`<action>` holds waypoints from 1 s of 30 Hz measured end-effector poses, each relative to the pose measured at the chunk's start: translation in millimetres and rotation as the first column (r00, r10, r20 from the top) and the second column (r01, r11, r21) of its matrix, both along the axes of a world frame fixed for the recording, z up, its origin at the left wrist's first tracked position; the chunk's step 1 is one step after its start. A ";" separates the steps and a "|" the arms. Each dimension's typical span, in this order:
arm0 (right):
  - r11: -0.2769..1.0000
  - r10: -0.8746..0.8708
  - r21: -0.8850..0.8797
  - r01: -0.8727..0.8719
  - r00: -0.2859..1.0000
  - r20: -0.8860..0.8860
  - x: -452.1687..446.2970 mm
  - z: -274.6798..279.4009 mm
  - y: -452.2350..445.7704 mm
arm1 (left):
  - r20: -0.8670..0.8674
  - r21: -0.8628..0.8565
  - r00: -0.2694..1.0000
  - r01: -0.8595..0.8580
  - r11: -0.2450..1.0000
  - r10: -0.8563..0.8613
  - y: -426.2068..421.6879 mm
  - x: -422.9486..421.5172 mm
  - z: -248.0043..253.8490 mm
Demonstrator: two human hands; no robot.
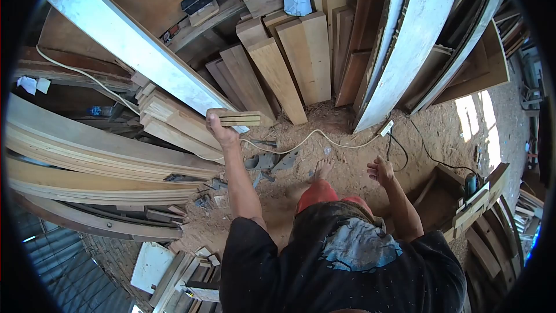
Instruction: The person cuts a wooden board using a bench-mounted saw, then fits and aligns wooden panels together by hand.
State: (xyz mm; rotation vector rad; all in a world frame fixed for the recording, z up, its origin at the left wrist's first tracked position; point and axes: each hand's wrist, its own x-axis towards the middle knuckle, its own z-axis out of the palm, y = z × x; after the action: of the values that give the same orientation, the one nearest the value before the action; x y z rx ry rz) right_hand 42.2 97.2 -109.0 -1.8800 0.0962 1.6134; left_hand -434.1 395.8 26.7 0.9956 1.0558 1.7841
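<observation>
My left hand point(219, 130) reaches forward with its fingers closed around a piece of wood point(240, 119). Dark lines run along the face of that wood that shows; how far the piece extends behind the hand is hidden. Just beyond it stands the lower end of a long white-painted board point(145, 46). On the other side, my right hand point(380, 171) hangs over the dusty floor with loosely bent fingers and nothing visible in them. A pale cable point(317, 132) and its socket point(386, 128) lie past this hand.
Upright planks point(307, 58) lean along the far wall. To their right stands a white-faced panel point(408, 46). Long stacked boards point(104, 139) fill the left side. Metal pieces point(272, 161) lie near my bare foot point(324, 168); a wooden box point(434, 197) sits at the right.
</observation>
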 end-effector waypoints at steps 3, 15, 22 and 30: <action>0.999 0.018 -0.029 -0.018 1.000 0.008 5.8 -9.1 -1.5 | 0.058 -0.048 0.997 -0.039 0.998 0.042 25.0 -17.7 -32.0; 0.995 0.059 -0.084 -0.060 0.998 -0.014 -11.1 -34.1 9.7 | -0.477 -0.397 0.867 -0.359 0.844 0.145 54.0 -39.1 -225.0; 0.992 0.069 -0.102 -0.076 0.995 -0.072 -25.5 -38.7 8.6 | -0.749 -0.520 0.662 -0.622 0.585 0.037 96.3 -27.5 -220.4; 0.994 0.016 -0.110 -0.021 0.999 -0.041 -19.8 -25.6 12.6 | -0.662 -0.625 0.737 -0.643 0.443 0.136 182.9 -25.8 -193.9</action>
State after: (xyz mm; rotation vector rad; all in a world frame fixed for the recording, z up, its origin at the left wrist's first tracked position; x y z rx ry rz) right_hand 22.4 109.8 -134.6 -1.9364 0.1890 1.6894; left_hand -459.9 578.7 -167.3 0.5957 2.4081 1.0065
